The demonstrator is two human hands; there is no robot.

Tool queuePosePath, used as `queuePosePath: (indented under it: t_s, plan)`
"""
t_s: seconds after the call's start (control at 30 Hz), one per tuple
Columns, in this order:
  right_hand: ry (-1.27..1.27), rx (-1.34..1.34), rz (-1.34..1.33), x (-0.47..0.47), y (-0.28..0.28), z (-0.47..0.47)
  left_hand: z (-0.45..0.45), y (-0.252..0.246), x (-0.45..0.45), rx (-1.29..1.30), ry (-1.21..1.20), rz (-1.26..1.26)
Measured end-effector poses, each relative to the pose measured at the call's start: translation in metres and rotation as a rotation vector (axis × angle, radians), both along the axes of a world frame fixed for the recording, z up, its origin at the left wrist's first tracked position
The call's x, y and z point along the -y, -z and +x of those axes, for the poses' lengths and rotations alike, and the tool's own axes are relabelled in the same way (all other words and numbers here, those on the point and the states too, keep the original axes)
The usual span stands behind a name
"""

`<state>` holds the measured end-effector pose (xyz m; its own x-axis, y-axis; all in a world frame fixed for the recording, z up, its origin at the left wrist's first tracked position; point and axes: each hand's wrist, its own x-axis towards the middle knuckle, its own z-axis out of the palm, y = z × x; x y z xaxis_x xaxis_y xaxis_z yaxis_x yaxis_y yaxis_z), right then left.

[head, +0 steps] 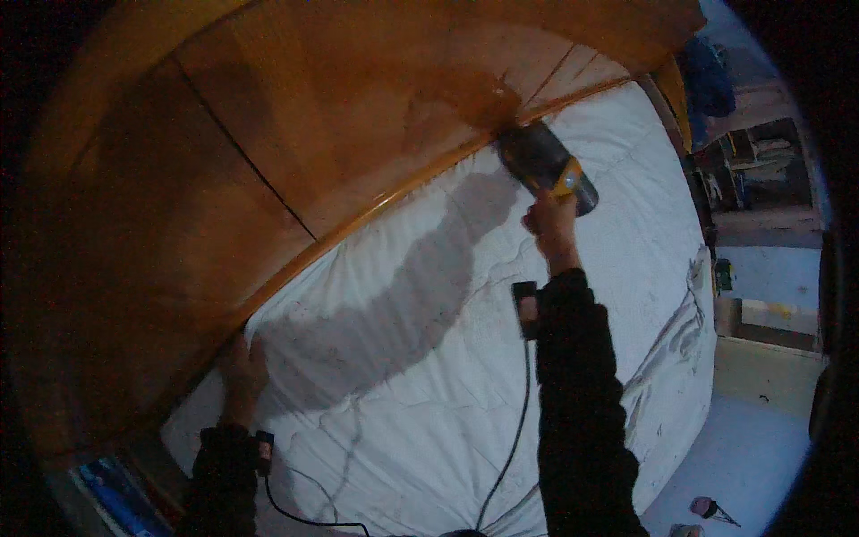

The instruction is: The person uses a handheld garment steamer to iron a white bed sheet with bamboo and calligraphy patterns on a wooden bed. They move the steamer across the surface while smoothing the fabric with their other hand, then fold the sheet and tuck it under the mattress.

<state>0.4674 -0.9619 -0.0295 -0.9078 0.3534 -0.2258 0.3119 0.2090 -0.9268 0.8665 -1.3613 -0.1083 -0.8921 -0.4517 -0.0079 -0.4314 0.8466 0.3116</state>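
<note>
My right hand (553, 225) grips a black-and-yellow handheld appliance (530, 151), shaped like a handheld vacuum cleaner. Its front end meets the edge where a white mattress (429, 429) borders a glossy brown wooden headboard (362, 121). Down at the lower left, my left hand (243, 376) touches the mattress corner beside the headboard's rim. Shade hides its fingertips, so I cannot tell whether they grip the fabric. The shadow of my arm falls across the wrinkled white cover.
Small black devices (525, 310) with cables sit at both my wrists; the cables run over the mattress. Cluttered shelving (758, 168) stands to the right. A small pink object (704, 507) lies on the floor (751, 436). Something blue (121, 497) shows at lower left.
</note>
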Motion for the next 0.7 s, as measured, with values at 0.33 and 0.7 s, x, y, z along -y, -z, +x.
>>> queuePosePath:
  t_s: [0.33,0.7]
  plan:
    - [-0.432,0.252,0.08,0.104,-0.048,0.332,-0.002,0.0,0.004,-0.245,0.064,-0.021]
    - [-0.863,0.48,0.337,0.009,-0.093,0.512,-0.014,-0.006,0.002,-0.298,0.12,-0.227]
